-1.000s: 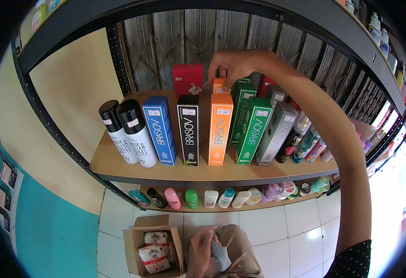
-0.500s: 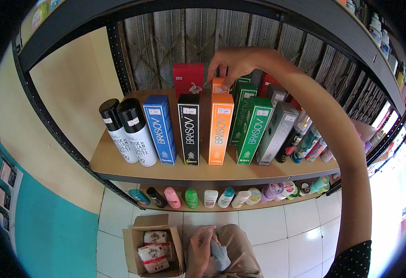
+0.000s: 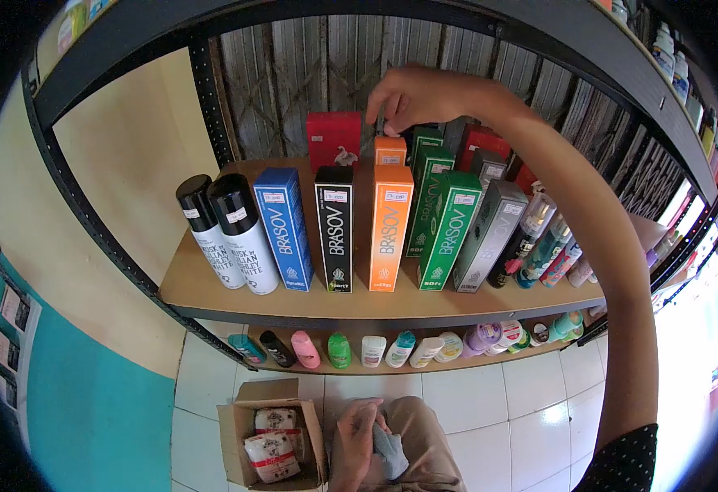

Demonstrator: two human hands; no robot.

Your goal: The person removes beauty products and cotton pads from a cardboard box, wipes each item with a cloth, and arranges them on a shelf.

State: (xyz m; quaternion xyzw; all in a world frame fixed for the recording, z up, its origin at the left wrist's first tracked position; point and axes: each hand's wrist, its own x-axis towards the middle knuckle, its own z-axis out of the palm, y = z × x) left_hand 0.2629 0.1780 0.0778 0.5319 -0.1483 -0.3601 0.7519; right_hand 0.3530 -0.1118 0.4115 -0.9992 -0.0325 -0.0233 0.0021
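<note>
My right hand [image 3: 424, 94] hovers at the back of the shelf, just above the top of a rear orange box [image 3: 390, 148]. Its fingers are bent and somewhat apart, with nothing seen between them. In front of that box stands another upright orange Brasov box [image 3: 391, 234]. A black Brasov box [image 3: 335, 238] and a red box [image 3: 333, 141] are to the left, green Brasov boxes [image 3: 449, 234] to the right. Low down by my lap, my left hand [image 3: 356, 439] is closed on a grey-blue cloth [image 3: 389, 453]; part of the grip is hidden.
White spray cans with black caps [image 3: 244, 238] and a blue box [image 3: 284, 234] stand at the left. A grey box [image 3: 493, 238] and spray bottles [image 3: 531, 230] are at the right. Bottles line the lower shelf [image 3: 351, 328]. An open carton [image 3: 232, 439] holds wrapped packs. Black posts [image 3: 211, 98] frame the shelf.
My right hand has lifted off the rear orange box, its fingers moving up and clear of the box's sides. The left hand and cloth look unchanged.
</note>
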